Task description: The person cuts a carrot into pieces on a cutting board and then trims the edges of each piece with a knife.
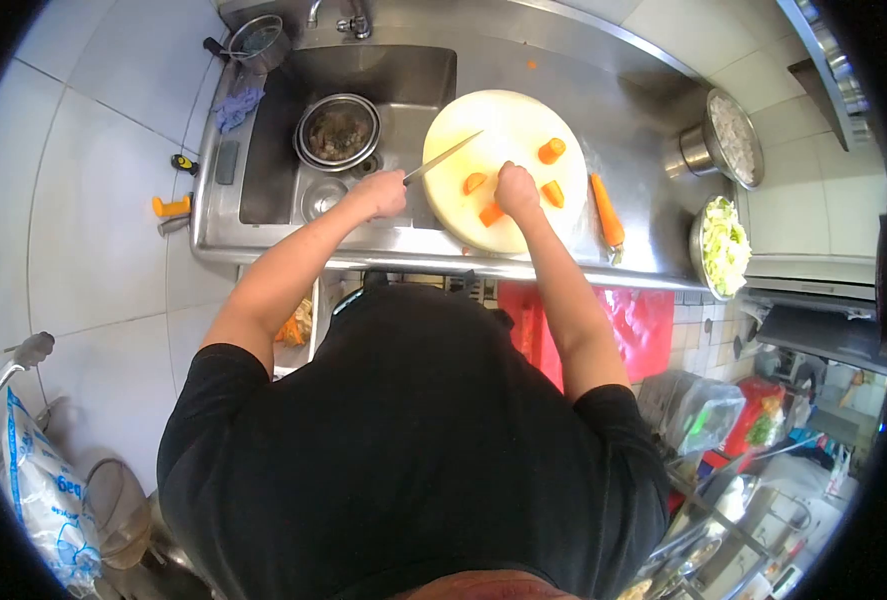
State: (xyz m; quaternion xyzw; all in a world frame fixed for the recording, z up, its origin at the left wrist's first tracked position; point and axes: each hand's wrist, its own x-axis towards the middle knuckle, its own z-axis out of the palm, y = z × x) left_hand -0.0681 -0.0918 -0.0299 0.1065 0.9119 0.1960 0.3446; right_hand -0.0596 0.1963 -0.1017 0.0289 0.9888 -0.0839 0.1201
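My left hand (383,193) is wrapped round the handle of a kitchen knife (453,151). The blade points up and to the right over the left part of a round cutting board (508,112). Closed on the board's middle is my right hand (516,188); whatever its fingers hold, if anything, is hidden. Around it lie cut carrot pieces: a thick stub (551,151), a chunk (553,193), another piece (474,183) and one (490,213) just below the fist. A whole carrot (606,212) rests on the steel counter, right of the board.
Left of the board, the sink (403,62) holds a metal bowl (337,131) with dark contents. A strainer (259,45) and a purple cloth (237,108) sit at its edge. On the right stand a bowl of chopped greens (725,248) and a bowl with whitish contents (733,138).
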